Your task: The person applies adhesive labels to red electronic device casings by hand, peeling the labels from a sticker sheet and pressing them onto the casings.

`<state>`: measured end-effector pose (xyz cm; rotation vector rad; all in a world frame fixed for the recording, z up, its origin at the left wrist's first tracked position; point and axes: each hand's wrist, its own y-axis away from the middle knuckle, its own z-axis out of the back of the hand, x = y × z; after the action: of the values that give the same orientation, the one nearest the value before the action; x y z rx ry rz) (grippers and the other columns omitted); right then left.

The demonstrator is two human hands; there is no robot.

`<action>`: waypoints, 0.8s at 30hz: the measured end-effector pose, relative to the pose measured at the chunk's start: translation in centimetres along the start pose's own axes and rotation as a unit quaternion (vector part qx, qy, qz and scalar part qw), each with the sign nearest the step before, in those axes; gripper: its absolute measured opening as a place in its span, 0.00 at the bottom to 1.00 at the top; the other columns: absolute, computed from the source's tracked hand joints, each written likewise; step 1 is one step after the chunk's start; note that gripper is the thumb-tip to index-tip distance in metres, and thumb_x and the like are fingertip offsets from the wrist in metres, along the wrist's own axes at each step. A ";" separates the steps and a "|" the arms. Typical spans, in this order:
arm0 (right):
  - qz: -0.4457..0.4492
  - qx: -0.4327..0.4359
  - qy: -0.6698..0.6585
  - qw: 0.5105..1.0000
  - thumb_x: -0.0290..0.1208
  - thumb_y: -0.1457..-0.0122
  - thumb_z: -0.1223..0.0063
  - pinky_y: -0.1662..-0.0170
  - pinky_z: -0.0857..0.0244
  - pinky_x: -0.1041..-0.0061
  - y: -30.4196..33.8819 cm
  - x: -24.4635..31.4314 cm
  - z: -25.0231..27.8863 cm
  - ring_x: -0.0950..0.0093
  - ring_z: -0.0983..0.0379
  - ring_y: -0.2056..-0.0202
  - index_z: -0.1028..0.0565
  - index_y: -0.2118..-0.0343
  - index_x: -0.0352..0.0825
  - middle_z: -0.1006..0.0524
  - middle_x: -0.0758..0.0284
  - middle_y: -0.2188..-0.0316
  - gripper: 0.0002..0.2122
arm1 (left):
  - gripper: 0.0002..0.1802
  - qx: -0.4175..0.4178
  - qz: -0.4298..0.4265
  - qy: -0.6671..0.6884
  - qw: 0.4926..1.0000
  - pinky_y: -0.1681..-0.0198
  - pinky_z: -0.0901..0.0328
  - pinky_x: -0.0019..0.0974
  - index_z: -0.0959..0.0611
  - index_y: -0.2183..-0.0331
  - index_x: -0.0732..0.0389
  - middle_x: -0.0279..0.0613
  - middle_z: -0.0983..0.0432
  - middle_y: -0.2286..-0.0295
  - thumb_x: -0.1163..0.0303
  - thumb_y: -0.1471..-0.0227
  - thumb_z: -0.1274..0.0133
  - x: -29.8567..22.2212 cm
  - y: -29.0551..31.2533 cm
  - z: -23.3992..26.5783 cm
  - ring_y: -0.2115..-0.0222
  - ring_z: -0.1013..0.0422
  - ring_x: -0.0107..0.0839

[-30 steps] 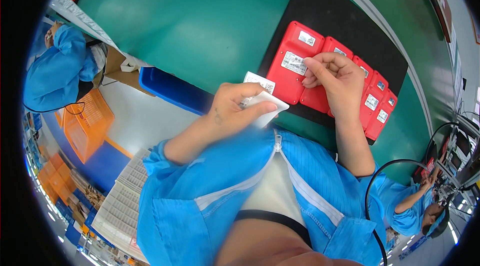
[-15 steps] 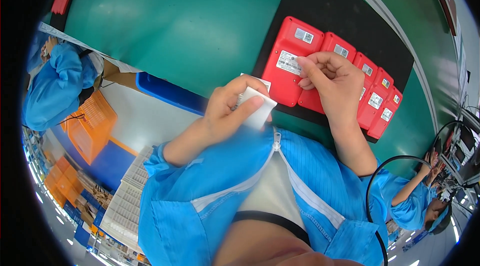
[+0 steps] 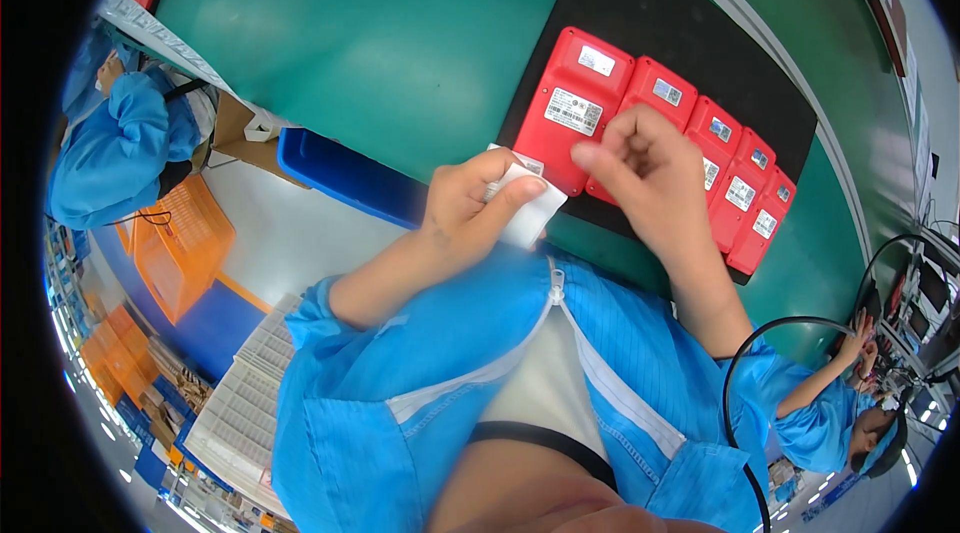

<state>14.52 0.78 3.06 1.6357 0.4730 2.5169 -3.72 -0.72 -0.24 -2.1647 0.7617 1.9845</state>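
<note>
My left hand [image 3: 470, 201] grips a white label sheet [image 3: 532, 216] that is folded or stacked, the thumb pressing on its top; printed labels show at its far edge. My right hand [image 3: 655, 168] hovers over the near part of the red casings, fingers curled and thumb held apart, with nothing visible between them. Closest to both hands is the leftmost red casing [image 3: 537, 138], which bears a large white printed label [image 3: 573, 111] and a smaller one above it. Several more red casings [image 3: 645, 83] lie in a row to its right, partly hidden by my right hand.
The casings rest on a black mat [image 3: 660, 8] on a green table [image 3: 380, 43]. A blue bin [image 3: 350, 183] stands by the table edge at left, with an orange crate [image 3: 175, 248] beyond. A black cable [image 3: 728, 393] curves past my right arm. Co-workers sit at both sides.
My right hand has drawn back from the large label on the leftmost casing, its thumb now apart from the fingers. My left hand has shifted slightly right with the label sheet.
</note>
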 end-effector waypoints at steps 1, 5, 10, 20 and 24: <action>-0.017 0.035 -0.198 0.979 0.25 0.55 0.44 0.79 0.40 0.87 0.8 0.0 -0.2 0.85 0.32 0.79 0.31 0.77 0.32 0.29 0.71 0.81 0.06 | 0.08 0.010 0.005 0.007 1.000 0.80 0.36 0.22 0.26 0.72 0.66 0.41 0.27 0.80 0.70 0.52 0.54 -0.2 -0.1 -0.2 0.81 0.30 0.23; 0.016 0.017 -0.325 0.945 0.21 0.54 0.47 0.74 0.36 0.87 2.3 -1.2 -1.3 0.83 0.31 0.76 0.30 0.74 0.29 0.28 0.68 0.78 0.05 | 0.08 0.031 0.042 0.084 0.995 0.79 0.36 0.22 0.27 0.71 0.65 0.42 0.27 0.78 0.71 0.52 0.53 -0.5 -0.4 -1.3 0.81 0.29 0.23; 0.150 -0.156 -0.135 0.967 0.17 0.54 0.49 0.71 0.33 0.85 3.3 -2.5 -0.3 0.79 0.29 0.76 0.27 0.75 0.28 0.26 0.65 0.77 0.02 | 0.09 0.074 0.070 -0.036 0.994 0.77 0.35 0.26 0.26 0.71 0.64 0.43 0.26 0.77 0.68 0.55 0.50 -0.4 -0.6 -2.0 0.78 0.28 0.25; -0.081 -0.137 -0.095 0.983 0.25 0.54 0.46 0.79 0.36 0.88 0.1 -2.3 3.8 0.82 0.30 0.82 0.27 0.75 0.28 0.27 0.66 0.84 0.05 | 0.12 0.116 -0.043 -0.108 0.986 0.72 0.34 0.27 0.24 0.68 0.62 0.45 0.26 0.71 0.66 0.56 0.47 -0.2 -1.1 -1.6 0.71 0.29 0.30; -0.087 -0.137 -0.078 0.984 0.25 0.54 0.46 0.79 0.36 0.88 0.1 -2.1 3.7 0.82 0.30 0.82 0.27 0.75 0.28 0.27 0.66 0.83 0.06 | 0.10 0.107 -0.053 -0.100 0.988 0.73 0.34 0.25 0.26 0.68 0.62 0.43 0.27 0.74 0.68 0.54 0.50 -0.5 -1.1 -1.6 0.74 0.28 0.29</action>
<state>18.74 0.88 2.61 1.5952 0.2299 2.1944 -1.82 -0.30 0.18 -1.8157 0.7724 1.9312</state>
